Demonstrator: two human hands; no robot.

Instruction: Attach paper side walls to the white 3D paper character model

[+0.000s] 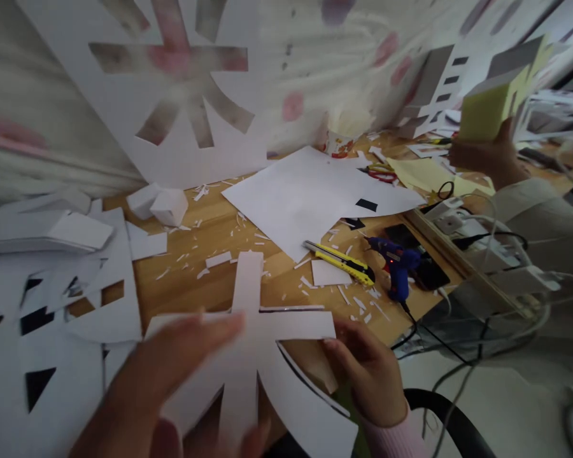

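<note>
- Right hand (368, 375): fingers (337, 350) curled narrow and pinched on the right end of the crossbar of one white paper cutout (253, 356). Palm turned inward, wrist in a pink sleeve (395, 436) coming up from the lower edge.
- Left hand (172, 375): blurred, fingers (210, 327) stretched long and nearly flat across the cutout's left arm. They touch it, but cannot tell whether they grip.
- Cutout: star-like character shape with an upright stem, a crossbar and splayed legs. Held between both hands, low over the near edge of the wooden counter (210, 238).
- Just beyond the right fingers: one yellow utility knife (341, 262) lying flat. Beside it, one blue glue gun (397, 267) with its black cord trailing off the edge.
- Beyond the knife: one large white sheet (305, 197). Many paper slivers lie scattered around it.
- Beyond the left fingers: two small white paper boxes (157, 203), touching.
- Left of the left hand: a heap of cut white sheets (52, 299) with holes.
- Far beyond both hands: one big stencil sheet (172, 133) leaning upright, the same character cut out of it.
- Far right of the right fingers: one pair of red scissors (381, 172). Another person's hand (487, 156) holds up one yellow-green block (487, 108).
</note>
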